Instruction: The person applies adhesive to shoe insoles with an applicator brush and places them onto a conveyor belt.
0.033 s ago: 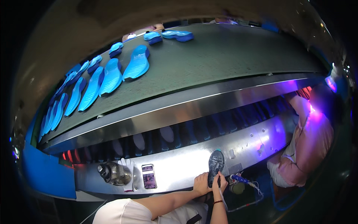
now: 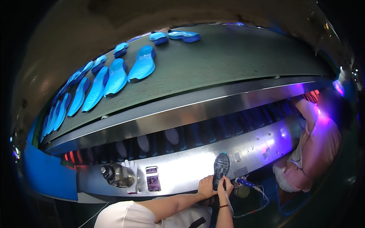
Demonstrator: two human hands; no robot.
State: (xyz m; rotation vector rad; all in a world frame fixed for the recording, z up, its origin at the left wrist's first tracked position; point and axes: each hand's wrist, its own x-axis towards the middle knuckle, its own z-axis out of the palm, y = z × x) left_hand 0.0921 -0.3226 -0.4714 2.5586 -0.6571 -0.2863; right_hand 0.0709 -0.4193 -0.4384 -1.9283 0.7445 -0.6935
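A dark shoe sole [image 2: 221, 163] with a patterned face lies on the metal ledge, its rounded end pointing away from me. My left hand [image 2: 207, 186] is closed on its near end, from the left side. My right hand [image 2: 225, 185] grips a slim dark pen-like tool [image 2: 224, 184], and its tip is down at the sole's near half. From the tool a pale cord [image 2: 229, 203] runs down and off to the right. The tip's exact contact is too small to make out.
Several light-blue soles [image 2: 116, 78] lie on the green conveyor belt [image 2: 235, 57]. A phone [image 2: 153, 179], a clear bottle [image 2: 121, 176] and a white glove [image 2: 132, 178] are on the metal ledge [image 2: 182, 167]. More soles fill the dark slot behind. At right sits another person [image 2: 317, 148].
The whole view has shifted slightly to the right. Both hands keep their places on the sole and the tool.
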